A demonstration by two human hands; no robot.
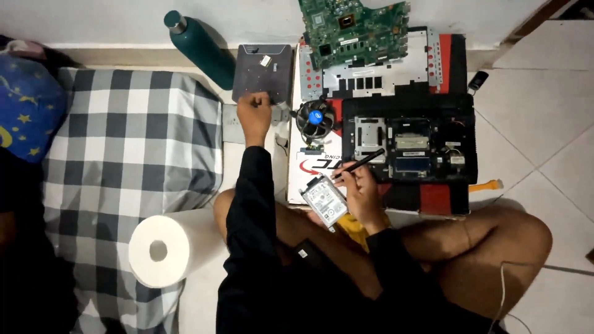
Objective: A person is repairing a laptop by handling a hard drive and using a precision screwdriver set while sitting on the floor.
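Note:
My left hand (254,114) reaches forward and rests on the near edge of a dark grey flat panel (263,71) lying on the floor; whether it grips anything is hidden. My right hand (361,192) holds a thin black screwdriver (359,164) whose tip points at the opened laptop chassis (408,148). A silver hard drive (324,200) lies tilted against that hand, near my knee. A round cooling fan with a blue centre (315,118) sits between both hands.
A green circuit board (354,28) lies on a metal frame (377,74) by the wall. A teal bottle (199,44) stands at the back. A checked cushion (130,148) and a white paper roll (162,247) are on the left. My crossed legs (482,247) fill the foreground.

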